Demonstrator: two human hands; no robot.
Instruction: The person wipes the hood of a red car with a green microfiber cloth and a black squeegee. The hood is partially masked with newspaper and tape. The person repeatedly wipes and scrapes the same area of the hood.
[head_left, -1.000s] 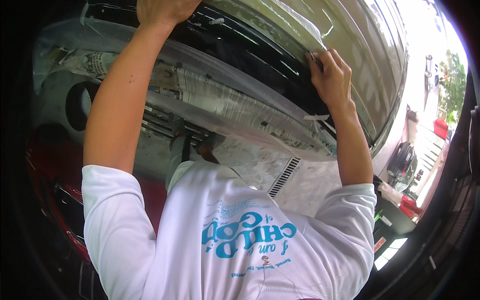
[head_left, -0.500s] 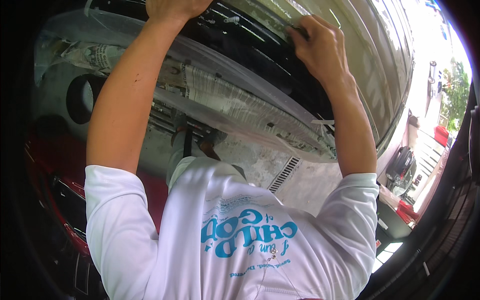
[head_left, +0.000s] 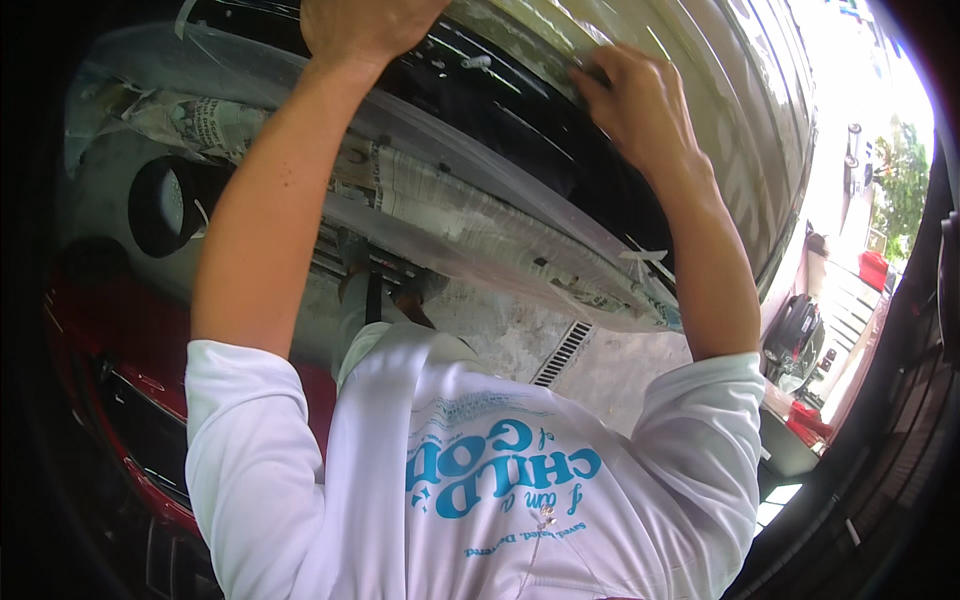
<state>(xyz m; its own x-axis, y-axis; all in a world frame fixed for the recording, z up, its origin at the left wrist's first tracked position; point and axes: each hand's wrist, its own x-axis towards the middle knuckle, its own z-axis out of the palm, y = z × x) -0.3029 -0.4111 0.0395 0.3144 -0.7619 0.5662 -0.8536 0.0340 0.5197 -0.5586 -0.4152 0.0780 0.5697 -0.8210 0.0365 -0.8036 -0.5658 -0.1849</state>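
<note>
Both arms reach up to a vehicle body with a glossy black band (head_left: 530, 130) below a beige panel (head_left: 720, 110). My left hand (head_left: 370, 30) is at the top edge of the picture, over the upper left of the black band; its fingers are cut off from view. My right hand (head_left: 640, 105) is at the seam between the black band and the beige panel. Its fingers are curled together at the surface, and what they pinch, if anything, is hidden. A small pale piece (head_left: 477, 62) sits on the black band between the hands.
Newspaper (head_left: 450, 200) and clear plastic sheeting (head_left: 420, 120) hang below the black band. A white tape strip (head_left: 643, 256) is near my right forearm. Behind me at left stands a red car (head_left: 130, 400). A floor drain grate (head_left: 562, 353) lies below; a black round-ended object (head_left: 160, 205) is at left.
The view has shifted slightly. My left hand appears a little further right and lower in it; my right hand stays at the seam, its fingers slightly changed in pose.
</note>
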